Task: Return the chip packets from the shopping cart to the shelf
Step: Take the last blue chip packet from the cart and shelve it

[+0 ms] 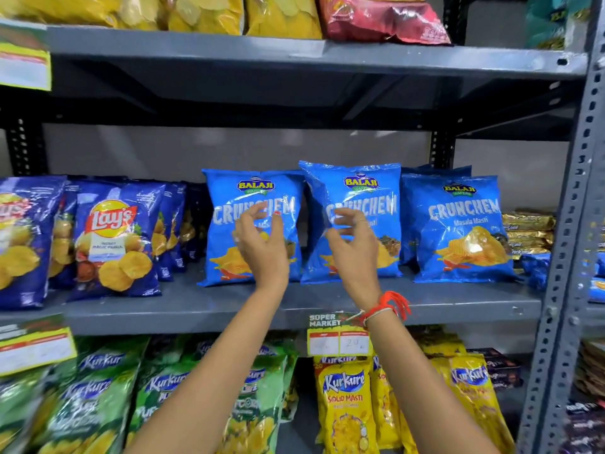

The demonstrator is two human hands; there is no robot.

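Three light-blue Balaji Crunchem chip packets stand upright on the middle grey shelf (pixel 229 306): a left packet (pixel 226 188), a middle packet (pixel 370 191) and a right packet (pixel 465 231). My left hand (pixel 262 244) hovers in front of the left packet with curled, spread fingers and holds nothing. My right hand (pixel 355 247), with a red thread at the wrist, hovers in front of the middle packet, fingers apart and empty. Whether the fingertips touch the packets is unclear. The shopping cart is out of view.
Dark-blue Lay's packets (pixel 114 244) fill the shelf's left part. Gold-wrapped snacks (pixel 527 231) are stacked at the right end. Green (pixel 95 394) and yellow Kurkure packets (pixel 347 404) sit on the shelf below, yellow and red bags above. A perforated steel upright (pixel 573 224) bounds the right side.
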